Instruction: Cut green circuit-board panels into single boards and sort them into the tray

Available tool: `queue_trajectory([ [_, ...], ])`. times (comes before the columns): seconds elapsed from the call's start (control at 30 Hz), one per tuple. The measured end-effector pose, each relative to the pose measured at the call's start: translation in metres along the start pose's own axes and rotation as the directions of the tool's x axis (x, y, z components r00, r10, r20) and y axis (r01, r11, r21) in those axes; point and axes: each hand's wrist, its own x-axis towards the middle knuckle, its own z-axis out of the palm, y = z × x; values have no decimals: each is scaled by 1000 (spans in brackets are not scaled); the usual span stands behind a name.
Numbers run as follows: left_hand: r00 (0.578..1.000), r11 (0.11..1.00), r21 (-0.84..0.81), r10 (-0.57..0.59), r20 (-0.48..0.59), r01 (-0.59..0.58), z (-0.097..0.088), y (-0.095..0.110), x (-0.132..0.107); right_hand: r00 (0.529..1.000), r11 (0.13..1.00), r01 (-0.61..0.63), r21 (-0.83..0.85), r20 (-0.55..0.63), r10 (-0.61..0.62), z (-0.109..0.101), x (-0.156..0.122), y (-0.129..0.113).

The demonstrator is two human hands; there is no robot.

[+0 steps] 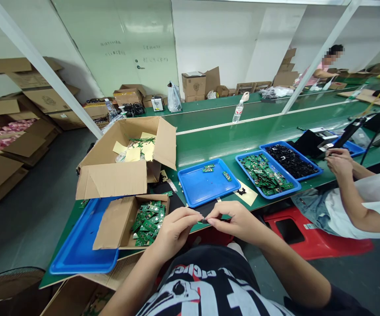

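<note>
My left hand and my right hand meet above the green bench edge, their fingertips pinching a small black part from both sides. Most of that part is hidden by my fingers. Just beyond them lies a blue tray holding a few green circuit boards. To the left of my left hand, a small cardboard box holds a heap of green circuit boards. Farther right, one blue tray is full of green boards, and another holds black parts.
A co-worker's hands work at the bench on the right, beside a red stool. A large open carton and an empty blue tray stand to the left. Stacked cartons line the floor, and another person sits across the green conveyor bench.
</note>
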Motion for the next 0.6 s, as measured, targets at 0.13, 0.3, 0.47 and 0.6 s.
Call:
queue_trajectory([
  [0.13, 997, 995, 50, -83, 7, 82, 5, 2, 2, 998, 1000, 2, -30, -63, -4, 4, 0, 3],
  [0.3, 971, 956, 171, -237, -38, 240, 10, 8, 6, 985, 974, 98, -202, -123, -124, 13, -1, 16],
  [0.47, 842, 840, -66, -531, 96, 538, 12, 16, 12, 962, 911, 127, -392, -175, -210, 21, -3, 28],
  [0.6, 693, 603, -354, -678, 245, 715, 17, 11, 11, 951, 881, 139, -452, -186, -245, 28, -6, 36],
])
